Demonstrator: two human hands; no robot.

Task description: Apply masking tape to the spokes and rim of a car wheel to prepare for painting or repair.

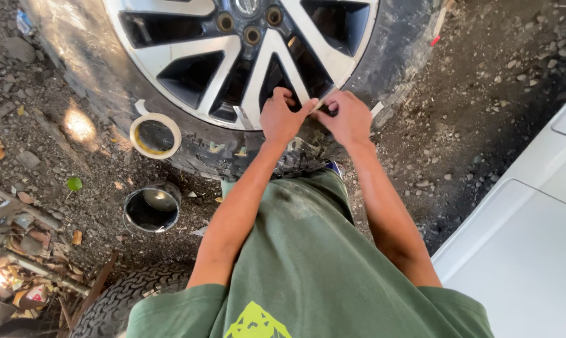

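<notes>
Both hands, left and right, fingers curled against wheel rim.

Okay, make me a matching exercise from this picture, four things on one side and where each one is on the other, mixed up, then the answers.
1. roll of tape
2. metal can
3. left hand
4. white panel

A. far right of the view
B. on the ground, below the tape
C. leaning on the tyre
D. at the rim's lower edge

Pairs: 1-C, 2-B, 3-D, 4-A
</notes>
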